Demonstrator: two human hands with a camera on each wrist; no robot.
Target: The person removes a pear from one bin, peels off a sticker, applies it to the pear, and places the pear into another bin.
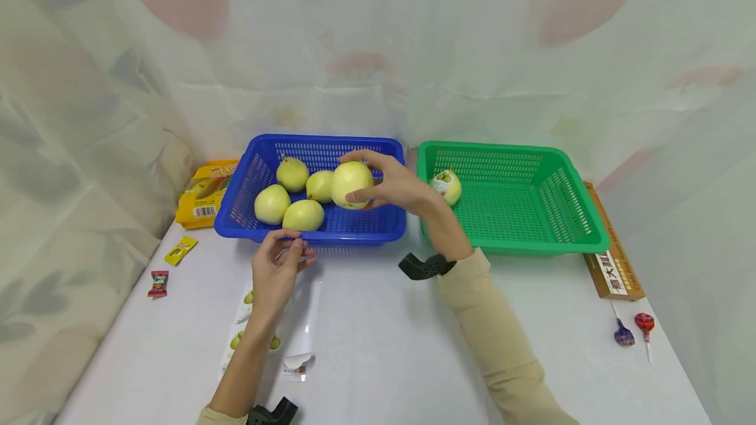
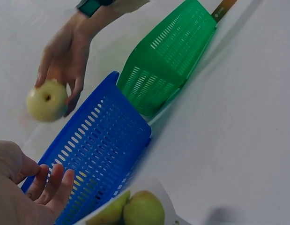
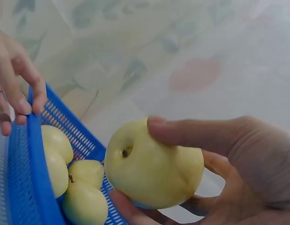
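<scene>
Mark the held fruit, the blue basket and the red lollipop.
Held fruit (image 3: 152, 164): right wrist view, middle of its visible side.
Blue basket (image 1: 360, 237): head view, near rim.
Red lollipop (image 1: 644, 322): head view, candy end.

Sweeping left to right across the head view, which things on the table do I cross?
Red-wrapped candy, yellow bag, blue basket, green basket, brown box, red lollipop.

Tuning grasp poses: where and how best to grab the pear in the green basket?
I'd grip the pear around its round body, from above and the right: it sits at the left end of the green basket, with open space to its right.
</scene>
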